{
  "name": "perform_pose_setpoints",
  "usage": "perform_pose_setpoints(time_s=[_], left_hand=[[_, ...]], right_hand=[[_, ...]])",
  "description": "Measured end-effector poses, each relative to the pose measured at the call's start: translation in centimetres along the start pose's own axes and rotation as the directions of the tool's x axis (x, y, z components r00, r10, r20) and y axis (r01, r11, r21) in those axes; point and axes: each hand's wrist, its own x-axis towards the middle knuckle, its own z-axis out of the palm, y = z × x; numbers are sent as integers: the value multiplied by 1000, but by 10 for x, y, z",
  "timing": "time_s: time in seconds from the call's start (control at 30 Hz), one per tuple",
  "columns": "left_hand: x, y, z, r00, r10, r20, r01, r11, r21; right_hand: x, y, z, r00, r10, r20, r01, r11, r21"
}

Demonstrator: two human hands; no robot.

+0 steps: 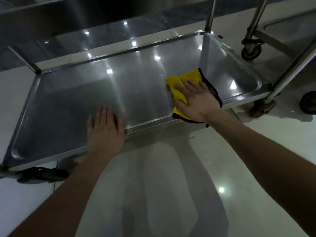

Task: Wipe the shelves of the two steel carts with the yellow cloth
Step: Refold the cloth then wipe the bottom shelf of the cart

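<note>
Your right hand lies flat, palm down, on the yellow cloth, fingers spread and pointing up and to the left across the bottom shelf of the nearer steel cart. Nothing is pinched or clenched: the hand is open and simply presses the cloth against the steel. The cloth is folded, yellow with a black stitched border, and sits on the right half of the shelf, its near edge draped over the shelf's front lip. Part of it shows beyond your fingertips and along the outer side of your hand. Your right forearm runs in straight from the lower right, wrist just outside the front lip.

Your left hand is also open and flat, palm down, with the fingers close together and pointing away from you. It rests on the front lip near the middle of the shelf, fingers reaching onto the shelf surface, holding nothing. The left forearm comes up from the lower left. The two hands are well apart, the cloth only under the right one.

The shelf is a shallow steel tray with rounded corners, and ceiling lights reflect in it. To the far right stands the second cart, with one caster on the pale glossy floor.
</note>
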Motion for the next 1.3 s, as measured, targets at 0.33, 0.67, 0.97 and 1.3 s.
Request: perform_pose_setpoints(time_s=[0.33, 0.67, 0.97, 1.3], left_hand=[[5, -9, -4, 995, 18, 98, 4, 975, -223], [-56, -127, -36, 931, 79, 357, -91, 996, 17], [-68, -150, -10, 948, 111, 300, -123, 992, 22], [-126, -219, -42, 825, -476, -306, 317, 837, -447]], right_hand=[[10, -157, 39, 953, -301, -16, 301, 953, 17], [31, -147, 14, 928, -269, 257, 249, 962, 110], [15, -198, 41, 998, -62, -13, 63, 997, 46], [36, -329, 73, 982, -189, 4, 189, 981, 48]])
